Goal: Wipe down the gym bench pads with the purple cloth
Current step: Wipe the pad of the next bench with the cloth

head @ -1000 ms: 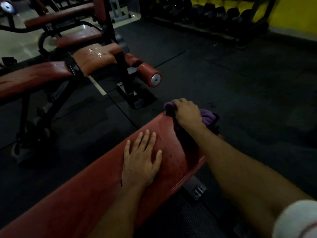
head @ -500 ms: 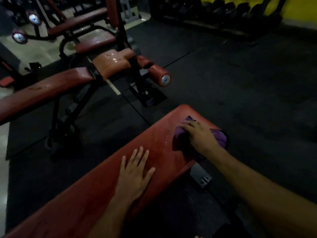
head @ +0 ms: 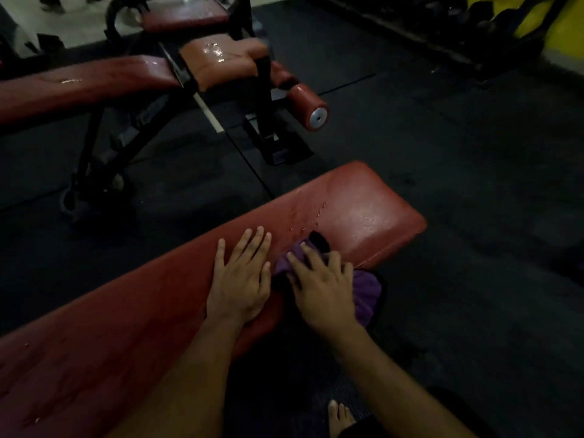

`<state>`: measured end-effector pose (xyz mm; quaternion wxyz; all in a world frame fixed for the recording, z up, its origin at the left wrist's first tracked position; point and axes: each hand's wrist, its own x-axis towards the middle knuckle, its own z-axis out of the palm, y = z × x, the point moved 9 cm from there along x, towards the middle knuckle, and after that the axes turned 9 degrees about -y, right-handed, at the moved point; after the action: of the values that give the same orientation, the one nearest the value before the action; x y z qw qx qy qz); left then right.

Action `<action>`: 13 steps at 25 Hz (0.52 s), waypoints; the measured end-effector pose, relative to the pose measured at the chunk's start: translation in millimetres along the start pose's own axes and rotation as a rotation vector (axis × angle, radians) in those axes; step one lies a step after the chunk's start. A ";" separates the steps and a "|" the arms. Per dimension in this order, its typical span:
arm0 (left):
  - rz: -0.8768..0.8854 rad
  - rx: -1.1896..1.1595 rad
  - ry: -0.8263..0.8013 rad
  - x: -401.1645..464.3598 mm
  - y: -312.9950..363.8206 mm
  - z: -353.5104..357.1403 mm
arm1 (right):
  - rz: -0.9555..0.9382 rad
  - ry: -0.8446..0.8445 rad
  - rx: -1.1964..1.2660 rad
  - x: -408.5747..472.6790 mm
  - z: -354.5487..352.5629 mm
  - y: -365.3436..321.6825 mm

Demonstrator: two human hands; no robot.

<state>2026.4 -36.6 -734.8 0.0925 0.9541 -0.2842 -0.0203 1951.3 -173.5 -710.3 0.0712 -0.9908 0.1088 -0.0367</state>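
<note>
Purple cloth (head: 366, 292) bunched at wet red bench pad (head: 373, 210) near edge.

Purple cloth (head: 366, 292) half under right hand (head: 322, 289)

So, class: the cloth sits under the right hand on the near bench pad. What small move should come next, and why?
Probably slide the right hand, which presses the purple cloth, forward and slightly left over the droplets glistening just beyond it on the bench pad. The left hand lies flat on the pad beside it and can stay put.
</note>
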 end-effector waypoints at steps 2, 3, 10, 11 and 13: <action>0.011 0.000 0.017 0.0 0.4 -0.3 | -0.143 -0.050 0.004 -9.5 4.7 -16.9; 0.008 -0.005 0.012 -0.4 -1.0 -0.1 | -0.175 -0.054 -0.004 -3.0 1.0 -8.3; -0.024 0.005 0.000 0.5 -0.4 -0.8 | 0.106 -0.007 0.085 48.4 -4.6 101.7; -0.019 0.010 0.004 1.0 -1.4 -0.6 | 0.095 0.010 0.108 44.6 -1.1 88.1; -0.017 0.011 -0.007 -0.8 -0.5 1.8 | -0.017 0.030 0.112 22.0 7.1 45.4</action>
<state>2025.8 -36.0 -736.6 0.0862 0.9569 -0.2765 -0.0226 1963.8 -221.3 -722.7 0.1246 -0.9856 0.0990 -0.0580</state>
